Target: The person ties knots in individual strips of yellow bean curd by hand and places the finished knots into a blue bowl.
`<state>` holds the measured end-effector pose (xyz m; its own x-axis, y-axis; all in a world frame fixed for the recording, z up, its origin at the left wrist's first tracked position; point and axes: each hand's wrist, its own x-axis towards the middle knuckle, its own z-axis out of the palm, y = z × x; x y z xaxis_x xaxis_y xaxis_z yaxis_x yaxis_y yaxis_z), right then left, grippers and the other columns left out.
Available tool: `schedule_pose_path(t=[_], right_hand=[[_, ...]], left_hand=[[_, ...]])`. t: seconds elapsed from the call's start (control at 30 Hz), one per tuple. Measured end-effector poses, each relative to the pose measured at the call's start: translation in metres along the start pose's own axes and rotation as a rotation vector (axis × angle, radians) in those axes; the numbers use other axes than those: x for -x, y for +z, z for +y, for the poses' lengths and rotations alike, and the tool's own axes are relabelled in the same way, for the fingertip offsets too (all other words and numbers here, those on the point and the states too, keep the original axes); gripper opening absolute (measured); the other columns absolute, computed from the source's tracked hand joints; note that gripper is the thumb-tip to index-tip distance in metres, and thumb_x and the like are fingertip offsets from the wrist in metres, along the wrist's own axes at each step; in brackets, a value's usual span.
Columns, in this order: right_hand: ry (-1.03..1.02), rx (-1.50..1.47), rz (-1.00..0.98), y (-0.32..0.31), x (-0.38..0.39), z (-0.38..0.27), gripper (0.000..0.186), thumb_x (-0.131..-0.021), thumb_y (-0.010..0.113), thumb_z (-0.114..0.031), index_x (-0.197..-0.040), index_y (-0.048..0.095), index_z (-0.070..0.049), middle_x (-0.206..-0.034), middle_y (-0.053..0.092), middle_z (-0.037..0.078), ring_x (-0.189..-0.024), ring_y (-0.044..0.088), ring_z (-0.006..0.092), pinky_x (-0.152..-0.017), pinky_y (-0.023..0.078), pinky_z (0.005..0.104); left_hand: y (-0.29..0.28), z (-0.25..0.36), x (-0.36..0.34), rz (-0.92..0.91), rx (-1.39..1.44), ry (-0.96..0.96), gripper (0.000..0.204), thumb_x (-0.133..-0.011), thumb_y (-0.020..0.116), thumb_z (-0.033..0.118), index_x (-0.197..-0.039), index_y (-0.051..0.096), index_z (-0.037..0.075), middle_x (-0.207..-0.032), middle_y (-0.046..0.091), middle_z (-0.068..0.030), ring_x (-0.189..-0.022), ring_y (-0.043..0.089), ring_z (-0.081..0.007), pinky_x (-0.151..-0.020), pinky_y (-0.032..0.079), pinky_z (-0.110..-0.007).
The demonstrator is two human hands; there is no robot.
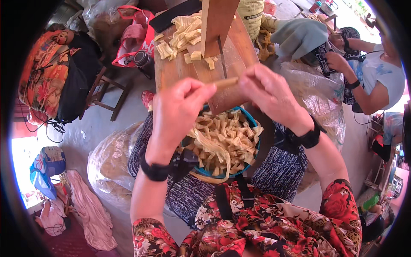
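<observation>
Between my two hands a pale yellow flat strip (226, 82) is stretched level above the near end of a wooden bench (173, 75). My left hand (173, 107) pinches one end of it between thumb and fingers. The other end meets the closed fingers of my right hand (269, 92), which are slightly blurred. Just beyond the strip, a thin dark blade (222, 55) stands beside an upright wooden block (217, 25) on the bench. Below my hands, a blue-rimmed basin (258, 147) between my knees holds many short folded pale yellow pieces (227, 139).
More folded strips (186, 36) lie on the bench's far left. Beside it are a red-and-white bag (135, 36) and a dark bottle (143, 60). Clear plastic sacks (113, 162) flank my legs. At the right sits another person (376, 77); a stool (111, 94) stands left.
</observation>
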<state>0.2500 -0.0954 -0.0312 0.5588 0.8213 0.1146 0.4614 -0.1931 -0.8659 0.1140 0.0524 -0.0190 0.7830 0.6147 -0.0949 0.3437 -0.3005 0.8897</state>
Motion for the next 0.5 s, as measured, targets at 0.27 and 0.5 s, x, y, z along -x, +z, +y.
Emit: schedule_pose_path(t=[0.27,0.5], right_hand=[[0.014,0.391,0.163,-0.005,-0.011,0.011,0.023,-0.079,0.059,-0.024,-0.070,0.056,-0.003,-0.070,0.059,0.013,-0.062,0.059,0.0282,-0.054,0.045,0.0336],[0.145,-0.522,0.110,0.004,0.031,-0.023,0.022,-0.090,0.050,-0.021,-0.086,0.060,-0.001,-0.078,0.063,0.006,-0.064,0.059,0.0096,-0.057,0.046,0.0213]], left_hand=[[-0.001,-0.012,-0.021,-0.005,-0.028,-0.090,0.025,-0.080,0.063,0.023,-0.074,0.064,0.000,-0.055,0.055,-0.0022,-0.050,0.047,-0.0056,-0.046,0.037,-0.023],[-0.008,0.021,0.040,-0.360,0.474,-0.154,0.019,-0.084,0.060,0.016,-0.096,0.061,0.002,-0.072,0.060,-0.0003,-0.051,0.050,-0.0025,-0.045,0.037,-0.015]])
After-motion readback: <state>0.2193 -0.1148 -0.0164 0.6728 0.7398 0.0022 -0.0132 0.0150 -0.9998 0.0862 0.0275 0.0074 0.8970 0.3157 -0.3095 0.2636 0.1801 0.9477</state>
